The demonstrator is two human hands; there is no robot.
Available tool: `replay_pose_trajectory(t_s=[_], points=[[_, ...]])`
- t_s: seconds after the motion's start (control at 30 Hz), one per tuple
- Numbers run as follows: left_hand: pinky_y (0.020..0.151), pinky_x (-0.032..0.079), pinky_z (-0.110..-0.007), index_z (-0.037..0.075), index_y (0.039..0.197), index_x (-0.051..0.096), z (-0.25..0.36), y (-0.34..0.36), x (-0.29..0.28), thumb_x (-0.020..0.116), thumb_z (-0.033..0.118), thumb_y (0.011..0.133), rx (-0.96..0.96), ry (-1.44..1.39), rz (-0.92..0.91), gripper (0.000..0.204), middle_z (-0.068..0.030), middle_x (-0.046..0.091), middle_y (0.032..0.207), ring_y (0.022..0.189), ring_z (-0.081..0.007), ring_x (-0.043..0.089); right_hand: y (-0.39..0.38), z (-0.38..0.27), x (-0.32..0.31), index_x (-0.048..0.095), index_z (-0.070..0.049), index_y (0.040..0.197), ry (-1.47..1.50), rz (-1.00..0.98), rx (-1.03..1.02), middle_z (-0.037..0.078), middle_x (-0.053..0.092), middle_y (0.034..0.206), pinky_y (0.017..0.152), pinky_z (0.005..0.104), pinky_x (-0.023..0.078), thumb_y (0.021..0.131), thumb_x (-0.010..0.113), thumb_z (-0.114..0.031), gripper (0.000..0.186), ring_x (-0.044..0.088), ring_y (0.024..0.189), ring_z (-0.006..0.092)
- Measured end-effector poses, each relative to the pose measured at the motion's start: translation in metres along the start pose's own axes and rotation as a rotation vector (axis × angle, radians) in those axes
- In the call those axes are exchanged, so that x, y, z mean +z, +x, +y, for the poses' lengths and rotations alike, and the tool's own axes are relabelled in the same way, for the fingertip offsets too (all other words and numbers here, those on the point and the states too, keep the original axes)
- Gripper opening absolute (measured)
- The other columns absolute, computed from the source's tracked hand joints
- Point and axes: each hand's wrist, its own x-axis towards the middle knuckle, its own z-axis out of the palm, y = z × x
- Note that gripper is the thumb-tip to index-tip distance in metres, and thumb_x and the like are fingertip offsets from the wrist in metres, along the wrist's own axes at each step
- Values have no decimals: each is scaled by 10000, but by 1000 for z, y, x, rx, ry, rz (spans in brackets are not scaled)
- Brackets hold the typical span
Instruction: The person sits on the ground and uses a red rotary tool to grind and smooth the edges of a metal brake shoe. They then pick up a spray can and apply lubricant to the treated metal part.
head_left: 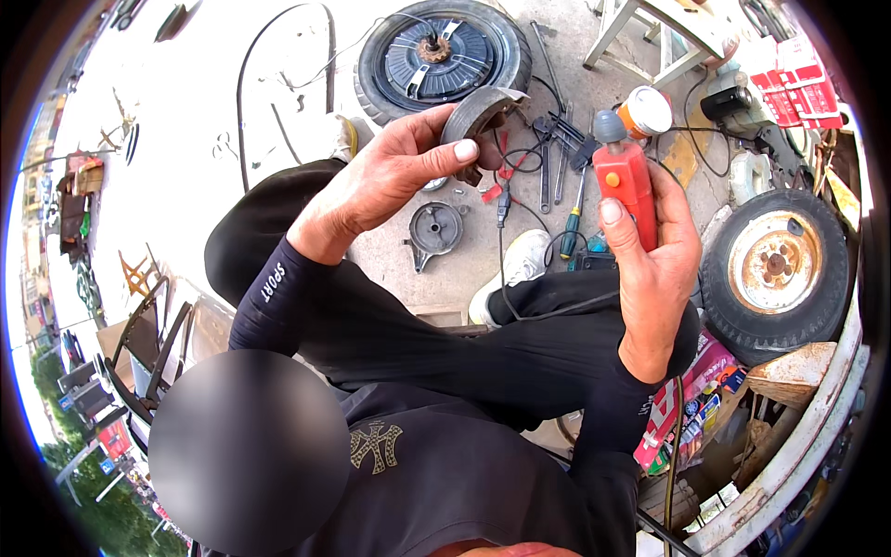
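Between the fingers and thumb of my left hand (399, 176) is a curved, dark, worn piece that looks like a brake shoe (475, 113), held up above the ground. My right hand (650, 251) is wrapped round a red handheld tool (626, 181) with a yellow button and a grey rounded head pointing away from me. The two pieces are apart. Below my left hand, a round grey metal brake plate (434, 229) with a projecting arm lies on the concrete. Past it rests a wheel with a hub motor (436, 56), its toothed sprocket facing up.
A screwdriver (574, 218), several wrenches and black cables lie between my hands. A white-and-orange tub (646, 111) stands beyond the red tool. To the right are a rusty-rimmed wheel (775, 265) and red boxes (798, 79). A metal stool (650, 37) is at the back.
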Motion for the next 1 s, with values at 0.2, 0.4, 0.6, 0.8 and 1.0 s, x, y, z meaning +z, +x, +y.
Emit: replay_pose_trajectory(t_s=[0.2, 0.4, 0.6, 0.8, 1.0], points=[[928, 479, -290, 25, 1442, 548, -15, 14, 8, 708, 281, 1024, 25, 64, 57, 516, -4, 663, 1139, 1023, -67, 550, 36, 1, 10, 638, 1, 1327, -384, 39, -354, 165, 744, 1150, 909, 370, 557, 859, 871, -205, 562, 728, 1004, 254], [923, 532, -342, -23, 1442, 538, -49, 15, -2, 693, 195, 1021, 232, 419, 168, 498, -126, 712, 1156, 1040, -168, 664, 32, 29, 34, 626, 12, 1342, -403, -31, -272, 182, 726, 1218, 952, 387, 549, 867, 860, -210, 574, 720, 1081, 288], [972, 511, -353, -46, 1413, 545, -44, 17, 1, 714, 248, 1013, 120, 466, 149, 525, -130, 699, 1204, 1121, -174, 634, 30, 40, 44, 628, 11, 1328, -478, -65, -311, 191, 731, 1210, 948, 402, 556, 861, 863, -202, 564, 726, 1078, 311], [1005, 513, -375, -27, 1389, 595, -39, 20, 4, 739, 221, 986, 88, 511, 172, 495, -202, 687, 1312, 1180, -245, 666, 34, 51, 43, 618, -3, 1323, -488, -66, -350, 194, 720, 1142, 851, 427, 581, 829, 871, -167, 579, 728, 1000, 374], [993, 516, -357, -40, 1404, 579, -39, 20, 4, 730, 227, 996, 61, 479, 161, 510, -179, 692, 1288, 1157, -204, 648, 28, 45, 47, 620, 1, 1305, -449, -138, -347, 196, 717, 1121, 835, 432, 581, 829, 867, -164, 560, 728, 979, 378]])
